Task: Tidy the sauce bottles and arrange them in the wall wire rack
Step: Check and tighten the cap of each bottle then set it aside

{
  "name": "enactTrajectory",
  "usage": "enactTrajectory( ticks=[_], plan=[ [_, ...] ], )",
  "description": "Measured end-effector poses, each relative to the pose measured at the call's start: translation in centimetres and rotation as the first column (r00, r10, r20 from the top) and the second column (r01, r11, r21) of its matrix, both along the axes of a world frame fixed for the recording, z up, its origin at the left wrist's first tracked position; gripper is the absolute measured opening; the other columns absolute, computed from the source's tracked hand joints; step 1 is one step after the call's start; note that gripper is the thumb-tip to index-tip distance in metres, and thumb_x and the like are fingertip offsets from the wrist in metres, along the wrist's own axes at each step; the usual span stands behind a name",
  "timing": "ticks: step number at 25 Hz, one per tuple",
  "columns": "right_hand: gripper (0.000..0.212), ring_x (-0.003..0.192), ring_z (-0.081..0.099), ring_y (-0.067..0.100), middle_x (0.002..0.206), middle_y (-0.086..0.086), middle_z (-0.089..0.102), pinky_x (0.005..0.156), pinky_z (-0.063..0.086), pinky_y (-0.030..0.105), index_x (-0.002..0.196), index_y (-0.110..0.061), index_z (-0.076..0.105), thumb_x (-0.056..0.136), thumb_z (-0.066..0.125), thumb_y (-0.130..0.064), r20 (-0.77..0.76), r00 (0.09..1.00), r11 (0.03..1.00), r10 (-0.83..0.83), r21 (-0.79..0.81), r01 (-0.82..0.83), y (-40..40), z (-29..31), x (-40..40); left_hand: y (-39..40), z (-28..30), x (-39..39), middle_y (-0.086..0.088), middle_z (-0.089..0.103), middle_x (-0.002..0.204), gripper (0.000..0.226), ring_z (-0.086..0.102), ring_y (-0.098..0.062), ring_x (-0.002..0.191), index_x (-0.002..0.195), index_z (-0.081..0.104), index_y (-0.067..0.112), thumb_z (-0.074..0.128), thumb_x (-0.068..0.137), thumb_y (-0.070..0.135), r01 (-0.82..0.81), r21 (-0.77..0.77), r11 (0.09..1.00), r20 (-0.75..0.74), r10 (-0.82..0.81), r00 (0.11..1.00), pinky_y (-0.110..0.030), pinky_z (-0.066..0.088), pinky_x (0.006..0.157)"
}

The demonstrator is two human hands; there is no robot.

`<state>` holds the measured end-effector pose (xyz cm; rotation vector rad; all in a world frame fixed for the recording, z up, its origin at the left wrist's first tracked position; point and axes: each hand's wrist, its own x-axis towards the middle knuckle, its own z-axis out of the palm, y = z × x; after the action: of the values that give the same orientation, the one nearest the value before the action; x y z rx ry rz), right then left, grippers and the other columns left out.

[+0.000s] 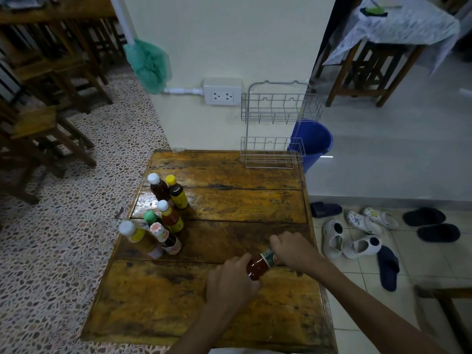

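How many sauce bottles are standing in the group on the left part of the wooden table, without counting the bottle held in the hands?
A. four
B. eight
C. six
C: six upright sauce bottles stand grouped on the wooden table, with white, yellow, green and patterned caps, while the left hand and right hand hold a seventh, a red sauce bottle.

Worn wood, thin wire.
The table (229, 200) is showing glossy, stained planks; the rack (278, 123) is looking like pale metal wire; bottle caps (153, 178) are appearing plastic.
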<state>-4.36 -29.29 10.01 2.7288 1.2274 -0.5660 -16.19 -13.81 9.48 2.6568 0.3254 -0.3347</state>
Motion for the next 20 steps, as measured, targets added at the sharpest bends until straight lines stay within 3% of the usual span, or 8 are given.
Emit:
enactTrajectory(
  ticks=[6,8,10,11,13,14,18,20],
  plan=[
    [0.026,0.091,0.068,0.028,0.108,0.015,0.064,0.075,0.06,0.034,0.112,-0.006,0.054,0.096,0.064,-0.024,-0.042,0.999,0.997,-0.014,-0.07,0.011,-0.3,1.0,3.0,-0.4,-1.9,-1.1,0.018,0.06,0.114,0.065,0.065,-0.006,0.094,0.132,0.045,0.04,0.051,0.08,0.08,-0.01,-0.068,0.998,0.176,0.022,0.984,-0.024,0.052,0.07],
    [0.022,0.089,0.066,0.03,0.104,0.015,0.064,0.069,0.052,0.033,0.109,-0.006,0.053,0.099,0.059,-0.024,-0.002,1.0,0.998,-0.001,-0.056,0.001,0.4,2.1,3.5,-0.8,-2.0,-1.0,0.017,0.057,0.123,0.072,0.065,-0.011,0.103,0.141,0.037,0.039,0.057,0.082,0.074,-0.042,-0.02,0.999,0.128,0.044,0.991,-0.028,0.05,0.074],
    [0.022,0.079,0.064,0.03,0.091,0.01,0.063,0.058,0.042,0.031,0.107,-0.009,0.052,0.1,0.055,-0.03,0.105,0.995,0.998,0.006,0.057,-0.012,1.6,3.2,2.8,-0.4,-1.8,-0.2,0.014,0.062,0.117,0.064,0.066,-0.012,0.098,0.134,0.042,0.034,0.071,0.081,0.053,-0.062,-0.136,0.989,0.053,0.07,0.996,-0.03,0.051,0.071],
    [0.025,0.073,0.063,0.026,0.081,0.003,0.061,0.054,0.037,0.028,0.103,-0.012,0.054,0.101,0.05,-0.036,0.134,0.99,0.987,-0.039,0.159,0.017,2.0,3.8,2.4,0.3,-1.7,0.5,0.014,0.065,0.106,0.058,0.067,-0.011,0.09,0.126,0.049,0.032,0.078,0.077,0.042,-0.071,-0.337,0.939,0.03,0.086,0.996,-0.034,0.053,0.07],
    [0.036,0.059,0.053,0.016,0.063,-0.007,0.05,0.048,0.032,0.025,0.086,-0.019,0.055,0.102,0.039,-0.047,0.052,0.981,0.884,-0.189,0.445,0.146,2.2,5.4,1.8,2.7,-0.6,1.9,0.011,0.068,0.092,0.051,0.066,-0.009,0.078,0.117,0.059,0.028,0.085,0.073,0.021,-0.033,-0.73,0.683,-0.028,0.018,0.999,-0.039,0.056,0.071],
    [0.037,0.054,0.048,0.013,0.06,-0.008,0.049,0.047,0.034,0.027,0.081,-0.02,0.055,0.101,0.039,-0.047,0.054,0.987,0.812,-0.155,0.576,0.096,1.9,6.1,1.8,4.1,0.3,2.5,0.009,0.069,0.092,0.051,0.066,-0.01,0.08,0.117,0.062,0.025,0.086,0.074,0.012,0.0,-0.822,0.57,-0.057,-0.082,0.995,-0.036,0.056,0.072],
    [0.027,0.054,0.044,0.012,0.063,-0.003,0.053,0.047,0.039,0.029,0.078,-0.014,0.061,0.093,0.05,-0.033,0.274,0.954,0.592,0.125,0.751,-0.293,0.4,7.4,2.3,7.7,4.1,5.0,-0.002,0.069,0.095,0.041,0.068,-0.015,0.084,0.11,0.061,0.016,0.07,0.081,-0.012,0.022,-0.963,0.268,-0.155,-0.62,0.77,-0.029,0.056,0.079],
    [0.025,0.056,0.045,0.014,0.065,-0.001,0.053,0.048,0.037,0.028,0.078,-0.012,0.063,0.09,0.051,-0.031,0.323,0.931,0.544,0.169,0.757,-0.361,0.6,7.8,2.3,7.7,5.0,5.4,-0.001,0.068,0.093,0.043,0.068,-0.012,0.081,0.108,0.061,0.016,0.064,0.081,-0.016,-0.018,-0.98,0.199,-0.158,-0.715,0.682,-0.025,0.057,0.075]
  ],
)
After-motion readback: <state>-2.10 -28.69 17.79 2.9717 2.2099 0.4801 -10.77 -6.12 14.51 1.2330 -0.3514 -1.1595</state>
